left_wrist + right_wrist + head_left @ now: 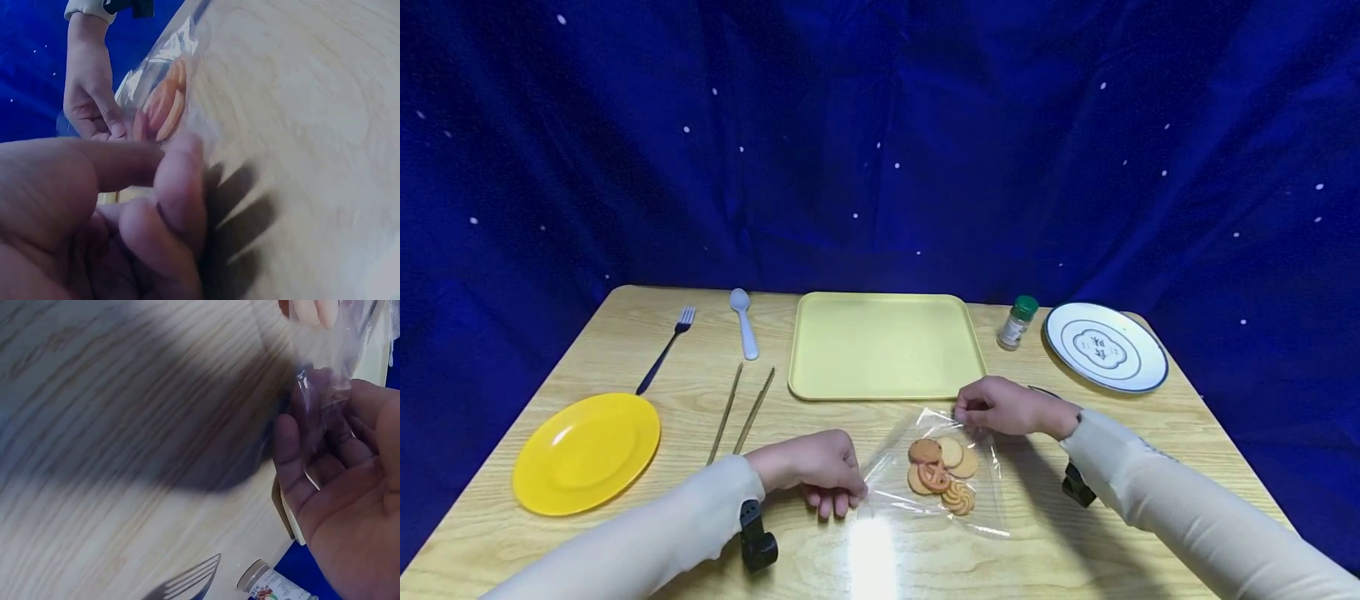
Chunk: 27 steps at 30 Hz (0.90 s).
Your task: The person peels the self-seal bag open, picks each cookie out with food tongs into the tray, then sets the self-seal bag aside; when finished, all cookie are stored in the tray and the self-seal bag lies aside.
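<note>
A clear plastic bag point(891, 492) with several cookies point(934, 477) in it is at the front middle of the table. My left hand point(820, 467) pinches the bag's left corner between thumb and index finger, as the left wrist view also shows; its other fingers are curled. At the bag's upper right corner, my right hand point(1003, 406) grips the film. In the right wrist view the crinkled film point(319, 394) lies between the fingers of that hand. The cookies point(165, 103) appear edge-on through the bag in the left wrist view.
Behind the bag lies a pale yellow tray point(887, 346). To the left are a yellow plate point(587, 454), a fork point(666, 354), a light spoon point(745, 325) and metal tongs point(752, 412). A green-capped jar point(1017, 322) and a white plate point(1138, 358) stand right. Another fork point(194, 581) lies near the jar.
</note>
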### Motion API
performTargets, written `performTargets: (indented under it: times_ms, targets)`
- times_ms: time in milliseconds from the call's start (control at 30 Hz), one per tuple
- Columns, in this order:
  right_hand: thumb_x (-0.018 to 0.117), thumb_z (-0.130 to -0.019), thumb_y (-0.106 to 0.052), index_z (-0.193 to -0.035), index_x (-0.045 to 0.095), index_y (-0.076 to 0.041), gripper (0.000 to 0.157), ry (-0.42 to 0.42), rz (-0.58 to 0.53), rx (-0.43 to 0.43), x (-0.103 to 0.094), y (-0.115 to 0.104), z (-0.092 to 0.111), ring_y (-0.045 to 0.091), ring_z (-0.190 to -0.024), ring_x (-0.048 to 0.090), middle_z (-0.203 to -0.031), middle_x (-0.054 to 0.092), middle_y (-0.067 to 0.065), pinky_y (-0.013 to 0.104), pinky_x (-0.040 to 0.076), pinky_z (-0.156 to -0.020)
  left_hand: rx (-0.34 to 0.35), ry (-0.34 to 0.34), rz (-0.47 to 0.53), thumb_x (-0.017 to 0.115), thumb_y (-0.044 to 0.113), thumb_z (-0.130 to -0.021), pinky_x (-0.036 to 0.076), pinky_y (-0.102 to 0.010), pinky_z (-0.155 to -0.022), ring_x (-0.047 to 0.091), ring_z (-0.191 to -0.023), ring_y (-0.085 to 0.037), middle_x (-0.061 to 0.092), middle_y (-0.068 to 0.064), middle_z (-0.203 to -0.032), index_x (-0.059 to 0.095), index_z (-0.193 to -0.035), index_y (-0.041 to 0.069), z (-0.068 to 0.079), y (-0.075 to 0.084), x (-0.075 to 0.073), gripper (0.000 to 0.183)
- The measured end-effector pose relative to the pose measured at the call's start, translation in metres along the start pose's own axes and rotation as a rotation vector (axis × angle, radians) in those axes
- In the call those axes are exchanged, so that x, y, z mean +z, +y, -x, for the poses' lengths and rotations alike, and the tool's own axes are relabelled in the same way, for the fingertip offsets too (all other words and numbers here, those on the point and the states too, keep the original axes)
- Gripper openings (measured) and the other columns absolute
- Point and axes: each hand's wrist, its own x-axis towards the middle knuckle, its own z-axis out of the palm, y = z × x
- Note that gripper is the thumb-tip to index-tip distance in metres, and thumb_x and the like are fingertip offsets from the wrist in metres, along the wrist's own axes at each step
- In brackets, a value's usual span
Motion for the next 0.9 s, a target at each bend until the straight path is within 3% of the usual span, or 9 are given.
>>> performTargets:
  times_ms: [100, 233, 367, 500, 600, 733, 900]
  targets:
    - [0.055, -0.098, -0.008, -0.089, 0.064, -0.004, 0.014, 0.005, 0.0, -0.008, 0.0, 0.001, -0.002, 0.01, -0.062, 0.052, -0.076, 0.061, 0.006, 0.021, 0.045, -0.055, -0.009, -0.037, -0.041, 0.064, 0.009, -0.088, 0.032, -0.015, -0.033, 0.049, -0.034, -0.005, 0.058, 0.0, -0.046, 0.065, -0.061, 0.001, 0.004, -0.002, -0.005, 0.028]
    - [0.055, -0.098, -0.01, -0.091, 0.066, -0.005, 0.013, 0.015, 0.036, -0.011, -0.001, 0.001, -0.004, 0.007, -0.065, 0.052, -0.079, 0.062, 0.004, 0.02, 0.045, -0.059, -0.008, -0.023, -0.076, 0.065, 0.011, -0.089, 0.031, -0.016, -0.034, 0.048, -0.034, -0.006, 0.058, 0.0, -0.046, 0.064, -0.06, 0.001, 0.008, -0.003, -0.009, 0.03]
    - [0.056, -0.097, -0.01, -0.092, 0.065, -0.006, 0.012, 0.031, 0.076, -0.014, -0.002, 0.003, -0.001, 0.003, -0.068, 0.052, -0.081, 0.064, 0.001, 0.02, 0.046, -0.063, 0.007, 0.054, -0.155, 0.067, 0.012, -0.088, 0.034, -0.017, -0.035, 0.046, -0.033, -0.007, 0.055, 0.0, -0.044, 0.058, -0.054, 0.005, 0.012, -0.003, -0.013, 0.036]
    - [0.055, -0.097, -0.007, -0.09, 0.064, -0.004, 0.012, 0.031, 0.059, -0.018, -0.003, 0.007, 0.004, 0.005, -0.068, 0.053, -0.081, 0.065, 0.005, 0.021, 0.048, -0.062, 0.029, 0.197, -0.342, 0.071, 0.019, -0.085, 0.037, -0.02, -0.039, 0.044, -0.032, -0.008, 0.046, 0.003, -0.039, 0.046, -0.047, 0.012, 0.014, 0.002, -0.016, 0.046]
    - [0.054, -0.097, -0.007, -0.089, 0.064, -0.004, 0.013, 0.03, 0.042, -0.016, -0.002, 0.009, 0.006, 0.005, -0.069, 0.053, -0.081, 0.063, 0.005, 0.021, 0.048, -0.062, 0.074, 0.282, -0.399, 0.068, 0.024, -0.087, 0.037, -0.022, -0.04, 0.043, -0.032, -0.007, 0.042, 0.005, -0.037, 0.041, -0.044, 0.016, 0.012, 0.008, -0.015, 0.051]
    - [0.054, -0.098, -0.008, -0.089, 0.062, -0.004, 0.013, 0.033, 0.02, -0.03, -0.002, 0.009, 0.006, 0.003, -0.067, 0.05, -0.078, 0.059, 0.004, 0.021, 0.046, -0.06, 0.135, 0.27, -0.3, 0.062, 0.025, -0.092, 0.043, -0.024, -0.039, 0.046, -0.032, -0.007, 0.046, 0.003, -0.038, 0.046, -0.045, 0.012, 0.006, 0.012, -0.01, 0.052]
    - [0.054, -0.098, -0.01, -0.089, 0.062, -0.004, 0.013, 0.034, 0.02, -0.047, -0.002, 0.009, 0.007, 0.002, -0.065, 0.049, -0.076, 0.057, 0.0, 0.02, 0.044, -0.059, 0.102, 0.202, -0.074, 0.062, 0.02, -0.093, 0.048, -0.026, -0.039, 0.051, -0.034, -0.008, 0.058, -0.005, -0.046, 0.053, -0.052, 0.003, -0.001, 0.013, -0.004, 0.045]
